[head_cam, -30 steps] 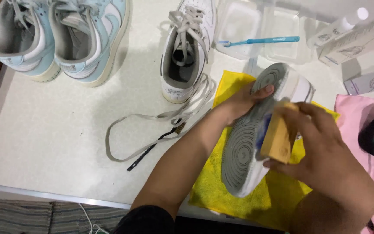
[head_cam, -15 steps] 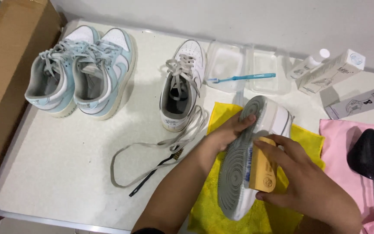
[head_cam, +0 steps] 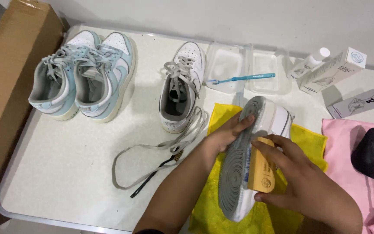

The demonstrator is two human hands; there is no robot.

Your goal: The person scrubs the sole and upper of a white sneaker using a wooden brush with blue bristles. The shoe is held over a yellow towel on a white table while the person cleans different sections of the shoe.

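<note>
White sneaker with grey ribbed sole (head_cam: 238, 169) is held on its side over the yellow microfibre cloth (head_cam: 221, 203), sole turned up.

It is steadied by the left hand (head_cam: 226, 134), fingers curled over the sole edge; a tan wooden-backed brush (head_cam: 261, 171) is gripped by the right hand (head_cam: 304, 186) against the midsole. Its mate, the white laced sneaker (head_cam: 180, 86), looks untouched; open room is left on the white table (head_cam: 57, 173).

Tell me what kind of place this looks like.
Probably a home or small-shop shoe-cleaning setup: a white table holding a pair of light-blue sneakers, a yellow cloth and a blue toothbrush.
</note>
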